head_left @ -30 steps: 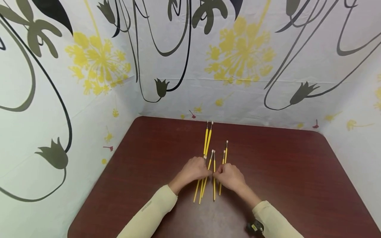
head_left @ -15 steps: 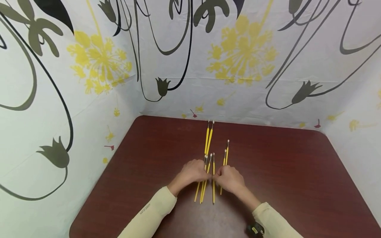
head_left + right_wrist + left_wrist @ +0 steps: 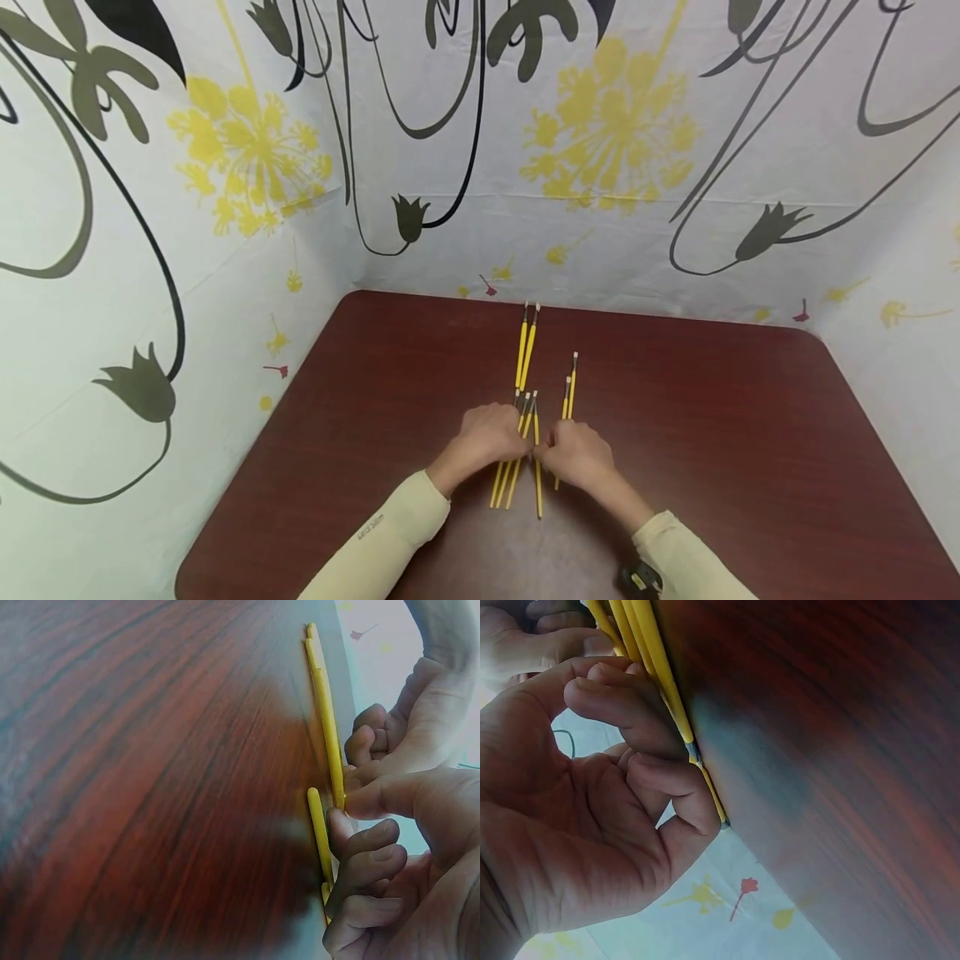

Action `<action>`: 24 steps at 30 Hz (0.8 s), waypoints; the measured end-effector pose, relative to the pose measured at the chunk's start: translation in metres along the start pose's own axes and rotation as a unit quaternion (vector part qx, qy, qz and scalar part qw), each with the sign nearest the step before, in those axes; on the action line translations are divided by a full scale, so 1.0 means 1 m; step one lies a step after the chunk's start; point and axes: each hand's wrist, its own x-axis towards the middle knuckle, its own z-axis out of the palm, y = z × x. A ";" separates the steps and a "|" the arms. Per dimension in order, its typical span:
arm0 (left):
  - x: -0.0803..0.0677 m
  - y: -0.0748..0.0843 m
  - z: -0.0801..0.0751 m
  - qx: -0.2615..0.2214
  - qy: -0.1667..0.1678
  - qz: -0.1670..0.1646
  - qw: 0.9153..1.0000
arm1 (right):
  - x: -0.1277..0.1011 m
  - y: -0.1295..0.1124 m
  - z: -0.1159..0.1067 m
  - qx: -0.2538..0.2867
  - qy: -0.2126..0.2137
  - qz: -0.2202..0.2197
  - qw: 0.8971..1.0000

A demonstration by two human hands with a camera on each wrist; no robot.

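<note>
Several thin yellow brushes point(image 3: 517, 454) lay on the table point(image 3: 712, 467). Left hand point(image 3: 483, 437) and right hand point(image 3: 577, 454) pinched them mid-stick; they looked light, stiff and easy to roll.

1. A small screened-off work booth rather than a lived-in room — a dark red-brown wooden table point(image 3: 712, 433) with rounded corners fills the floor of the view.
2. White cloth point(image 3: 615, 217) printed with yellow flowers and black stems walls it in on three sides — back, left, right.
</note>
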 end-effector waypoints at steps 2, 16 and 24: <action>0.000 0.001 0.001 0.000 -0.001 0.000 1.000 | 0.000 0.000 0.000 -0.002 0.001 0.003 1.000; -0.001 0.002 -0.003 -0.003 -0.002 0.007 1.000 | -0.005 -0.004 0.000 0.003 -0.005 -0.003 1.000; 0.002 0.002 -0.007 -0.010 -0.011 0.007 1.000 | -0.006 -0.005 0.003 0.005 -0.003 -0.016 1.000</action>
